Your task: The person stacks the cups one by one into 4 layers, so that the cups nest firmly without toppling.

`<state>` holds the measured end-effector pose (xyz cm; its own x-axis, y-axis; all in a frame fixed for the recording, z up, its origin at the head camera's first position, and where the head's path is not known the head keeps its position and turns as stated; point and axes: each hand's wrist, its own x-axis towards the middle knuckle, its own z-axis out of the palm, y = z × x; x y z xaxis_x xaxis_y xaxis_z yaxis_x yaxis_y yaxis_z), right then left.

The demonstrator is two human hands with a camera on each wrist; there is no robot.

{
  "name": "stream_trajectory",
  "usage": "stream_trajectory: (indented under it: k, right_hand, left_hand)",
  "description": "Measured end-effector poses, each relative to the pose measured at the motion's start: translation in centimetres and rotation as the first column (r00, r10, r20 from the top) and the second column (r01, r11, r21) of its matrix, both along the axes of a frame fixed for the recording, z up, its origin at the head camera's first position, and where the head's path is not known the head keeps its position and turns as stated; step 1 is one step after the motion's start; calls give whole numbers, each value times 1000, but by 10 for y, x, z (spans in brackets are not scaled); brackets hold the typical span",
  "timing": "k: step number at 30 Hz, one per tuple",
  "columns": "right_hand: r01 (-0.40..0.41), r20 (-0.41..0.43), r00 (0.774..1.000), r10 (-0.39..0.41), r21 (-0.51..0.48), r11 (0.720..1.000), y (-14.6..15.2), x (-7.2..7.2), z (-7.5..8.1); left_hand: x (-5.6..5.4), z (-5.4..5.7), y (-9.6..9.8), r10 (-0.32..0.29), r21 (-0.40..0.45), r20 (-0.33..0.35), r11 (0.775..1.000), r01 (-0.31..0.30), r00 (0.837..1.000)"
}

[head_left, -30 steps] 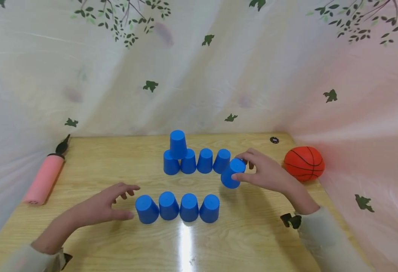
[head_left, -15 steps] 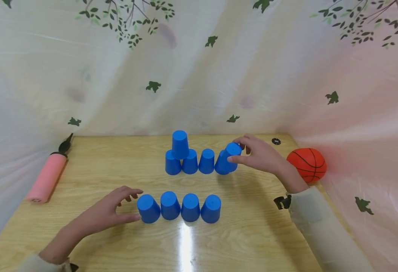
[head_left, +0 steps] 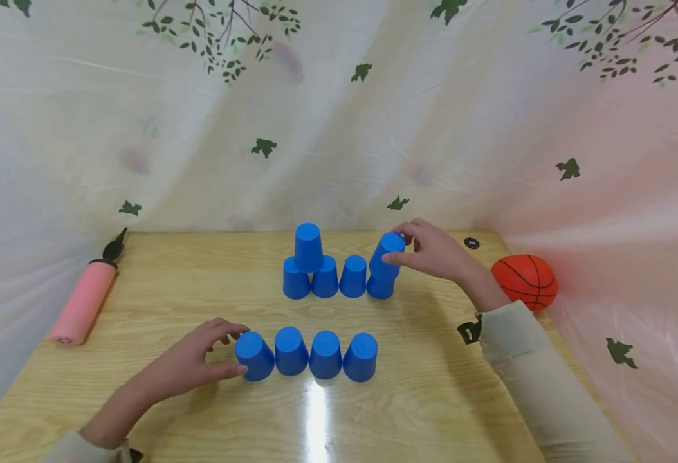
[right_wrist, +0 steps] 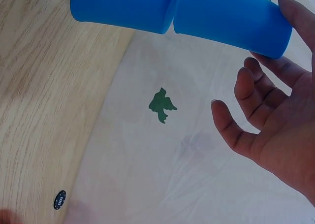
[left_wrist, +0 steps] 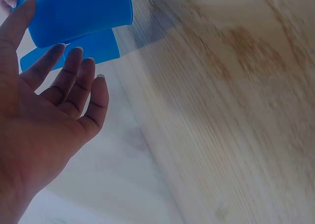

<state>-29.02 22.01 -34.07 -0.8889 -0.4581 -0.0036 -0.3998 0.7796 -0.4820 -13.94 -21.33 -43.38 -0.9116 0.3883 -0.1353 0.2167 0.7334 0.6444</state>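
Note:
My right hand (head_left: 434, 252) pinches an upside-down blue cup (head_left: 386, 254) between thumb and fingers. That cup leans slightly, right above the rightmost blue cup of the back row (head_left: 381, 287); in the right wrist view the held cup (right_wrist: 231, 19) and the lower cup (right_wrist: 123, 7) nearly meet or touch. Farther left, another cup (head_left: 308, 247) sits across two back-row cups. My left hand (head_left: 200, 357) spreads thumb and fingers around the leftmost front cup (head_left: 255, 357), thumb at its side. The left wrist view shows this cup (left_wrist: 81, 12) beside loosely bent fingers.
Three more upside-down blue cups, including the front row's right end cup (head_left: 360, 358), stand on the wooden table (head_left: 200, 276). A pink hand pump (head_left: 86, 299) lies at left. An orange basketball (head_left: 524, 281) and a black chip (head_left: 471, 243) are at right.
My right hand has carried its cup back and up, from in front of the back row to over its rightmost cup. My left hand has moved right, to the leftmost front cup.

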Motion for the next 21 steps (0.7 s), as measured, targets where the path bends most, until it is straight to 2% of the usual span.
stream_trajectory:
  k: [13,21]
  right_hand:
    - [-5,-17,1000,5,26,1000,-10,-8,-1]
    - [-11,-12,1000,11,25,1000,-13,-12,0]
  left_hand:
    - [-1,-7,2,12,10,0,1000,-12,1000]
    - [-1,-7,5,20,3,-11,1000,-20,1000]
